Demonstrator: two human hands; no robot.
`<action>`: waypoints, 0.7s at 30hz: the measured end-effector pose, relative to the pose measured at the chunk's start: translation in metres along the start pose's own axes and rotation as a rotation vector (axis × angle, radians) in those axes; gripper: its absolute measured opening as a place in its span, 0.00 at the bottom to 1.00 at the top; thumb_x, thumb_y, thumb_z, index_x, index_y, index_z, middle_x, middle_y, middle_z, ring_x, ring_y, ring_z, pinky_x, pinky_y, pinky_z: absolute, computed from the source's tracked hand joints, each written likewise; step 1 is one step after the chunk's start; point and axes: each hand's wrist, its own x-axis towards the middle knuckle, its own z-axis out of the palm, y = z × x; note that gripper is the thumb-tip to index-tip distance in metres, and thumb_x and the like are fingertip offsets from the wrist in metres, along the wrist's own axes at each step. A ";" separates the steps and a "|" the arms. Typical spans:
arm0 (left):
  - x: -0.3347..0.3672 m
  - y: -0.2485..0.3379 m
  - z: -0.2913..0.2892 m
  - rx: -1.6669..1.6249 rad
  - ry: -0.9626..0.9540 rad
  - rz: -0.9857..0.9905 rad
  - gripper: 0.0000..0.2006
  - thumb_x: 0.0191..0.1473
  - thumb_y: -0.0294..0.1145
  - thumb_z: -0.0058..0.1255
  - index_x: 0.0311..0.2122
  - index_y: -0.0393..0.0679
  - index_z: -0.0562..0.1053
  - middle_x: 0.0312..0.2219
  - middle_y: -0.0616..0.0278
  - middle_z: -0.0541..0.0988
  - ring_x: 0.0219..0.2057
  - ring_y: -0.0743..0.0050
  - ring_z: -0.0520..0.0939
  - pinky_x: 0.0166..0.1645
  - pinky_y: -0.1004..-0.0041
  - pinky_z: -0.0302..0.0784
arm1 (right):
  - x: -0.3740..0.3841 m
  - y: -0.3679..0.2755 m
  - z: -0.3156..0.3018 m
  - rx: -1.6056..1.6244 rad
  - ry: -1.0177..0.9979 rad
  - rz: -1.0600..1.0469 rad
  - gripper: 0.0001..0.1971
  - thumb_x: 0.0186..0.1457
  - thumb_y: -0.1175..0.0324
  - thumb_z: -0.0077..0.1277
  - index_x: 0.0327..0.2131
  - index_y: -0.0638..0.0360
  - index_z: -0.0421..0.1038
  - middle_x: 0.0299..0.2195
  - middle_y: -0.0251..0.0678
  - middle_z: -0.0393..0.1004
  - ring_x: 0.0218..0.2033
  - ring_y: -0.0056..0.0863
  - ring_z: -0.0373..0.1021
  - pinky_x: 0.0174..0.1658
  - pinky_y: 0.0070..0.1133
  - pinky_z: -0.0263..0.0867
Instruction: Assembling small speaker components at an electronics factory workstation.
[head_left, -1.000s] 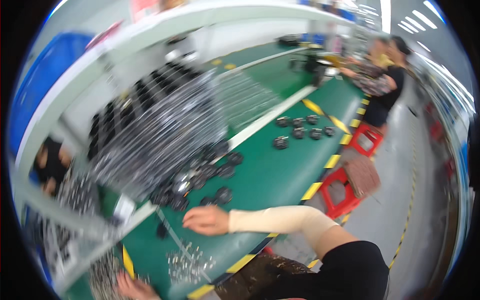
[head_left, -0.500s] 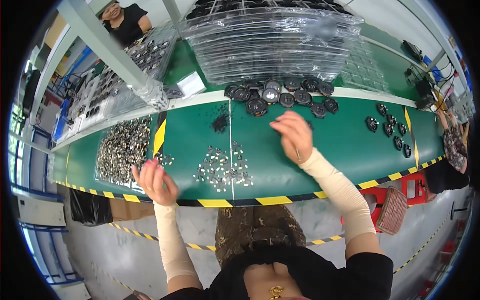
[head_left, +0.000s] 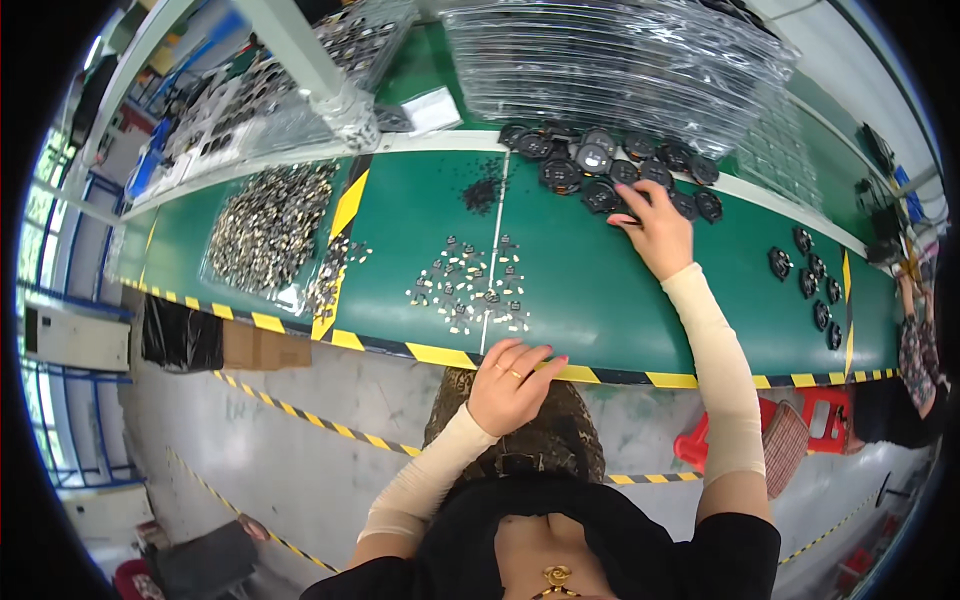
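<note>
Yellow-and-black striped tape (head_left: 440,356) ran along the front edge of a long green counter (head_left: 600,310), with a grey floor (head_left: 310,490) below. Over the counter, the right hand (head_left: 660,235) was half open, thumb and fingers apart, its fingertips right beside a round black plastic part (head_left: 600,196); whether they touched it could not be told, and nothing showed in its grasp. That part lay at the near side of a crowded cluster of similar round black parts (head_left: 558,176), which spread beyond the fingertips and to both sides. Nearer the body, the left hand (head_left: 510,388) was at the taped front edge, fingers loosely bent and parted, nothing visible in them, well apart from the cluster.

Just past the left hand, small dark parts with pale tips (head_left: 465,253) lay scattered, and beyond them a pile of tiny black bits (head_left: 481,195). Farther left was a dense heap of small metallic pieces (head_left: 270,225). Behind the cluster rose a stack of clear plastic trays (head_left: 620,75); to the right sat a loose group of black round assemblies (head_left: 780,263).
</note>
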 end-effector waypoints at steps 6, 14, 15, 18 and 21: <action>-0.012 -0.006 -0.004 0.072 0.061 -0.089 0.20 0.42 0.19 0.57 0.44 0.43 0.75 0.38 0.63 0.75 0.37 0.62 0.75 0.47 0.62 0.69 | -0.016 0.014 -0.003 -0.100 -0.041 0.055 0.18 0.50 0.55 0.61 0.44 0.51 0.77 0.42 0.31 0.74 0.29 0.34 0.76 0.29 0.29 0.71; -0.002 -0.032 -0.016 0.238 0.110 -0.181 0.16 0.44 0.21 0.57 0.42 0.44 0.76 0.39 0.63 0.74 0.41 0.62 0.74 0.49 0.60 0.68 | -0.011 -0.002 -0.005 0.103 0.233 -0.082 0.09 0.53 0.66 0.60 0.38 0.54 0.78 0.22 0.34 0.73 0.21 0.33 0.72 0.23 0.27 0.66; 0.003 -0.034 -0.017 0.239 0.111 -0.183 0.16 0.44 0.21 0.57 0.42 0.44 0.76 0.39 0.63 0.74 0.41 0.62 0.74 0.49 0.60 0.68 | -0.012 -0.009 -0.005 0.197 0.218 -0.058 0.08 0.54 0.67 0.60 0.38 0.55 0.78 0.21 0.35 0.72 0.21 0.34 0.72 0.23 0.27 0.65; 0.020 -0.041 -0.020 0.248 0.094 -0.169 0.16 0.46 0.21 0.56 0.43 0.43 0.76 0.41 0.62 0.76 0.42 0.59 0.74 0.50 0.60 0.67 | -0.017 -0.017 -0.006 0.145 0.048 -0.098 0.07 0.55 0.66 0.58 0.37 0.55 0.78 0.24 0.35 0.73 0.21 0.35 0.72 0.23 0.28 0.65; 0.036 -0.048 -0.018 0.299 0.013 -0.166 0.17 0.46 0.24 0.56 0.45 0.41 0.76 0.44 0.61 0.75 0.44 0.60 0.73 0.53 0.58 0.66 | -0.009 -0.029 -0.020 0.117 0.092 -0.132 0.06 0.54 0.68 0.57 0.35 0.56 0.78 0.28 0.35 0.73 0.27 0.37 0.71 0.30 0.30 0.66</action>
